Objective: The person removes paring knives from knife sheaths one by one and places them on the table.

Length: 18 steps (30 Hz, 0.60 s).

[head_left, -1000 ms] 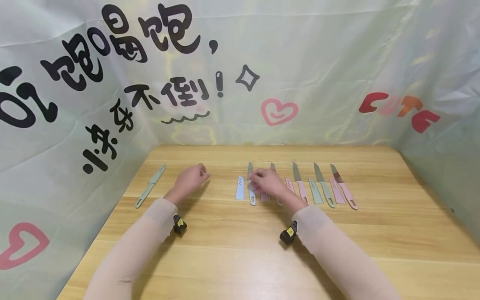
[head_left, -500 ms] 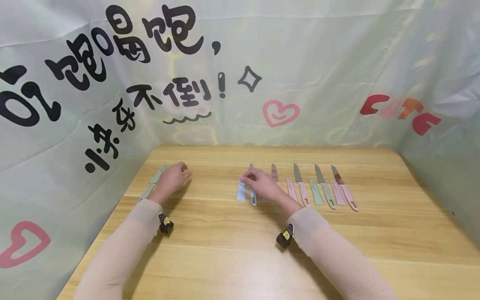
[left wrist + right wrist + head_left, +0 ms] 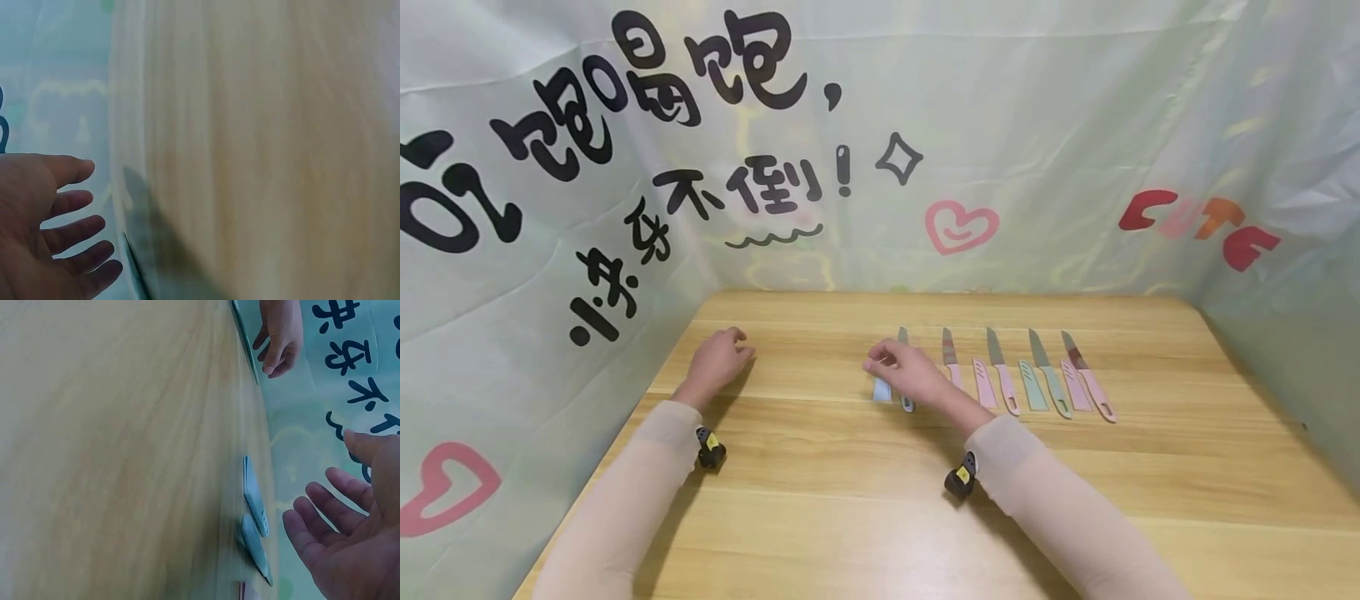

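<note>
My left hand (image 3: 717, 363) hovers above the left side of the table with loosely bent fingers, holding nothing. It hides the sheathed green knife from the head view; a dark-edged sliver of that knife (image 3: 134, 269) shows below the fingers in the left wrist view. My right hand (image 3: 912, 373) is over the blue knife sheath (image 3: 882, 391) and the blue-handled knife (image 3: 908, 405), partly covering both. Its fingers are spread and relaxed in the right wrist view, apart from the blue sheath (image 3: 254, 499) and blue knife (image 3: 253, 545) on the tabletop.
Right of my right hand lie a pink knife (image 3: 951, 358), another pink knife (image 3: 1002, 373) with a pink sheath (image 3: 984, 385), a green knife (image 3: 1049, 375) with its green sheath (image 3: 1032, 387), and a far-right pink knife (image 3: 1093, 385) with its sheath (image 3: 1077, 387). Printed cloth walls (image 3: 1060, 125) enclose the wooden table (image 3: 865, 533).
My left hand has moved left until it covers the sheathed green knife. My right hand has shifted left from the blue knife to above the blue sheath. The knives lie where they were.
</note>
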Available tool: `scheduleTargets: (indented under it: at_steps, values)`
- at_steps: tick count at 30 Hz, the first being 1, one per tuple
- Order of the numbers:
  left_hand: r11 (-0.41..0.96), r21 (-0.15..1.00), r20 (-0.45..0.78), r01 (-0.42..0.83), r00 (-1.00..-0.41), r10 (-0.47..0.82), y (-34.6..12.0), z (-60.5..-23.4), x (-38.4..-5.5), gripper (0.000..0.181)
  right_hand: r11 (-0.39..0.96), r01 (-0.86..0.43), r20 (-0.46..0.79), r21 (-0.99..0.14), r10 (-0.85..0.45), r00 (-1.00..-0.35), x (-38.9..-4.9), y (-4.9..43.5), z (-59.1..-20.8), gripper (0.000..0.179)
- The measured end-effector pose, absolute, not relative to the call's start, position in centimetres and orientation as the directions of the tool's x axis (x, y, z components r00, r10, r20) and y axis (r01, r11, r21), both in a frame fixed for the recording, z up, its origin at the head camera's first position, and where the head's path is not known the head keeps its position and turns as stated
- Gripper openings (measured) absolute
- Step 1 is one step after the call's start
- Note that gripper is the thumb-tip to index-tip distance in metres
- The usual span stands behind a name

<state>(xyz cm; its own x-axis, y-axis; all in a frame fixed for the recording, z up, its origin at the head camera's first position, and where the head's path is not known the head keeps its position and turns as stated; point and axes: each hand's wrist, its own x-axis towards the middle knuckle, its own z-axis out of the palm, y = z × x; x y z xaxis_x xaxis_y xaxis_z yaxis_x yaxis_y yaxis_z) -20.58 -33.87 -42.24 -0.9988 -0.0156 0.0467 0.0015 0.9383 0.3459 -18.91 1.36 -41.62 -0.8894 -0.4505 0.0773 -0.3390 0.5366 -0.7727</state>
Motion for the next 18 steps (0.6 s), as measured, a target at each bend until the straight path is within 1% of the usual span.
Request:
scheduleTargets:
  at_steps: [5, 11, 18]
  values:
    - [0.934, 0.357, 0.053, -0.008, -0.998, -0.029, -34.9, -42.4, -20.5, 0.048, 0.534, -0.375, 0.097, -0.758, -0.476, -0.874, -18.9, 1.0, -41.7, 0.04]
    - [0.95, 0.311, 0.08, -0.033, -0.995, -0.061, -36.4, -42.9, -20.6, 0.05, 0.519, -0.401, 0.117, -0.755, -0.495, -0.861, -18.8, 0.4, -41.6, 0.04]
    - [0.963, 0.256, 0.022, -0.089, -0.995, -0.097, -37.5, -43.0, -20.3, 0.047, 0.529, -0.388, 0.093, -0.755, -0.499, -0.861, -18.6, -0.3, -41.3, 0.039]
